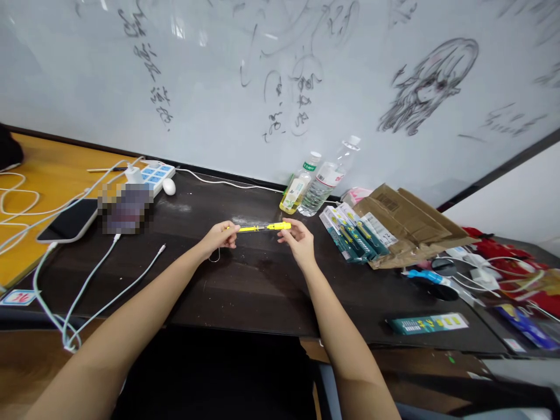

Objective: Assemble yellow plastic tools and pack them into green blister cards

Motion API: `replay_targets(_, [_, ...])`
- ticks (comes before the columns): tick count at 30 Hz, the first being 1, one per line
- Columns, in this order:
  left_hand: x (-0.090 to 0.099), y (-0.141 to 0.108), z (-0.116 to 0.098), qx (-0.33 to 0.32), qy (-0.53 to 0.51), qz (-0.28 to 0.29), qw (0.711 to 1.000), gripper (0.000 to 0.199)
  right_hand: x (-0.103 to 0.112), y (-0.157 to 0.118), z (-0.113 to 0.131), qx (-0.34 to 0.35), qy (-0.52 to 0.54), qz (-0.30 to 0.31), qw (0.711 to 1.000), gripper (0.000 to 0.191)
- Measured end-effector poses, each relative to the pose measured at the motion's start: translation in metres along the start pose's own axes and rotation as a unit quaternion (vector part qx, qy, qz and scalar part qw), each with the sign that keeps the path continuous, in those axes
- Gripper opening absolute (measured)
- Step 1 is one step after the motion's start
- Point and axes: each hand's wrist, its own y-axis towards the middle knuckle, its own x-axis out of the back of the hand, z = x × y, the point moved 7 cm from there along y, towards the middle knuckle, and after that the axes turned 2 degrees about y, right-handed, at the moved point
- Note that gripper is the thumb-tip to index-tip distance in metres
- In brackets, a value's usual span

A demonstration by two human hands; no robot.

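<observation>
A thin yellow pen-like tool (258, 228) with a darker middle section is held level above the dark table (245, 291). My left hand (222, 236) pinches its left end, and a thin cord loop hangs just below that hand. At the tool's brighter yellow right end, the fingers of my right hand (297, 236) are closed on it.
Bottles (324, 184) stand by the whiteboard (196, 87). Green boxes (354, 233) and a brown paper bag (406, 221) lie to the right; another green box (429, 323) is nearer. Phones, cables and a power strip (157, 174) occupy the left.
</observation>
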Motion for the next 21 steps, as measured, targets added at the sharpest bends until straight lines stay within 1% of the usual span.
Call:
replay_targets(4, [0.002, 0.003, -0.005, -0.054, 0.057, 0.003, 0.997, 0.037, 0.000, 0.000, 0.003, 0.004, -0.010, 0.011, 1.000, 0.037])
replay_targets(9, [0.006, 0.004, -0.006, -0.077, 0.118, -0.004, 0.990, 0.037, 0.000, -0.001, 0.003, 0.001, -0.031, 0.018, 0.999, 0.037])
replay_targets(11, [0.008, 0.002, -0.009, -0.098, 0.150, -0.010, 0.984, 0.036, -0.001, -0.002, 0.003, -0.001, -0.033, 0.020, 0.999, 0.038])
replay_targets(14, [0.011, -0.001, -0.013, -0.116, 0.168, -0.042, 0.978, 0.033, -0.002, -0.002, 0.002, -0.006, -0.038, 0.026, 0.999, 0.038])
replay_targets(17, [0.014, -0.005, -0.014, -0.105, 0.159, -0.076, 0.979, 0.032, -0.005, -0.004, 0.000, -0.014, -0.049, 0.032, 0.998, 0.037])
replay_targets(21, [0.015, -0.007, -0.015, -0.101, 0.190, -0.115, 0.970, 0.034, -0.009, -0.007, -0.001, -0.015, -0.060, 0.031, 0.998, 0.036])
